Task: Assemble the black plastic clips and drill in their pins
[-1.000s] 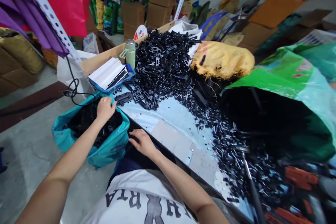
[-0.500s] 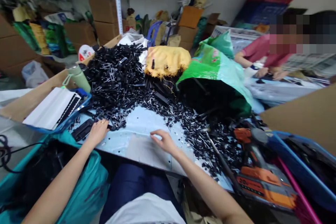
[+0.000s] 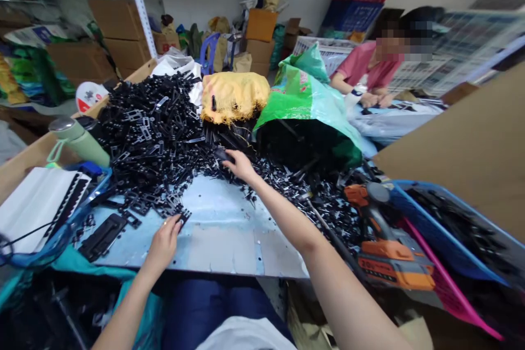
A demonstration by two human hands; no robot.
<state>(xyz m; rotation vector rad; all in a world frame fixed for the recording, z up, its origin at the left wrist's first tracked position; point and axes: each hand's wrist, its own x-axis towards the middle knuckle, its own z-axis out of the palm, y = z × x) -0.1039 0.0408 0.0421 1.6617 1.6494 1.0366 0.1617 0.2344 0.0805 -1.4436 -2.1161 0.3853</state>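
Observation:
My left hand (image 3: 164, 240) is low over the front of the table, its fingers closed on a small black slotted part (image 3: 185, 217). Farther out, my right hand (image 3: 243, 166) reaches to the edge of the heap, its thumb and fingers round a dark, blocky black piece (image 3: 223, 155). A large heap of black slotted plastic parts (image 3: 143, 136) spreads beyond my left hand. Small black and metallic pieces (image 3: 283, 183) lie scattered right of my right hand. One long black housing (image 3: 102, 236) rests on the table left of my left hand.
Behind the heap lie a yellow mesh sack (image 3: 235, 95) and a gaping green bag (image 3: 315, 104). An orange cordless drill (image 3: 389, 262) and a blue basket (image 3: 455, 251) stand right; a green bottle (image 3: 80, 141) and papers (image 3: 39, 208) left. A co-worker (image 3: 369, 74) sits across.
My right hand has gone forward to the heap and now holds a dark piece. My left hand has left the black housing and come right with a small slotted part. The view has turned right.

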